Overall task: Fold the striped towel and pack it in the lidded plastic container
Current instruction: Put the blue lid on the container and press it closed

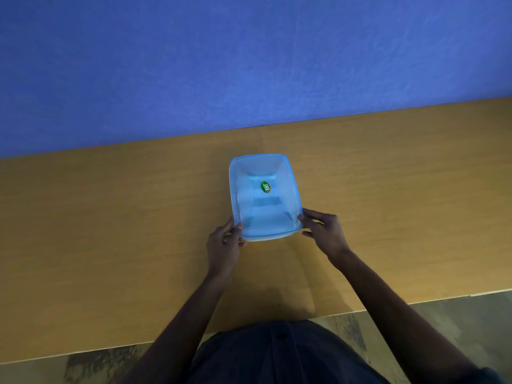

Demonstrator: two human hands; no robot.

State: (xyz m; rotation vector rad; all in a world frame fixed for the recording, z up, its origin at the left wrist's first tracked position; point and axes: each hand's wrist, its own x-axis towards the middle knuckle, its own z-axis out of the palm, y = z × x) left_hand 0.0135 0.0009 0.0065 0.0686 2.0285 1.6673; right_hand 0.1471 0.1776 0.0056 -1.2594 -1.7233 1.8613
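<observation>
A translucent blue plastic container (243, 200) with its lid on stands on the wooden table, a green oval sticker (265, 187) on the lid. Through the lid I make out a pale folded shape, but I cannot tell whether it is the striped towel. My left hand (225, 245) grips the container's near left corner, thumb on the lid's edge. At the near right corner my right hand (322, 231) holds the rim, fingers on the lid.
The wooden table (110, 231) runs left to right against a blue wall (249, 65). Its near edge lies just in front of my body, with patterned floor (443, 322) below it.
</observation>
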